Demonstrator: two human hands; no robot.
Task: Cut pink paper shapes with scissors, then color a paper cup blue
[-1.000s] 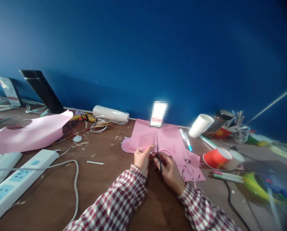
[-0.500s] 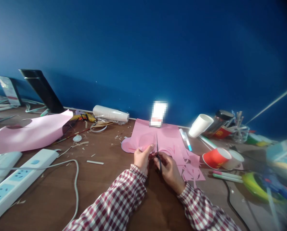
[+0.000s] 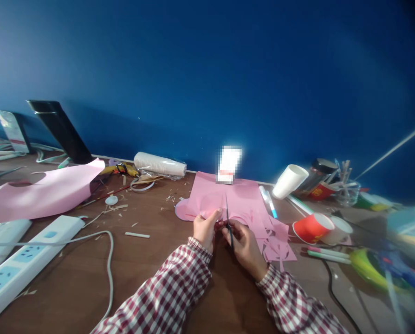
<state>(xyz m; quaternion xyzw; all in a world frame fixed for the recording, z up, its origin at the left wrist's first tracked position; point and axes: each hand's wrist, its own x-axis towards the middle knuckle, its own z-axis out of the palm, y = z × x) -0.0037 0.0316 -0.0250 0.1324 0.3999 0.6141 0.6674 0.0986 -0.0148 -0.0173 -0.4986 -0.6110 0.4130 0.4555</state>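
My left hand (image 3: 204, 230) pinches the near edge of a pink paper sheet (image 3: 210, 195) that lies on the brown table. My right hand (image 3: 246, 246) is closed round a pair of scissors (image 3: 229, 221), whose blades point away from me into the paper right beside my left thumb. Cut pink scraps (image 3: 277, 241) lie just right of my right hand. Both sleeves are red and white checked.
A red paper cup (image 3: 312, 227) and a white cup (image 3: 290, 181) lie on their sides at the right, with markers (image 3: 327, 253) and a jar beyond. A white power strip (image 3: 29, 255) with its cable, another pink sheet (image 3: 43, 192) and a sleeve of cups (image 3: 159, 164) lie left.
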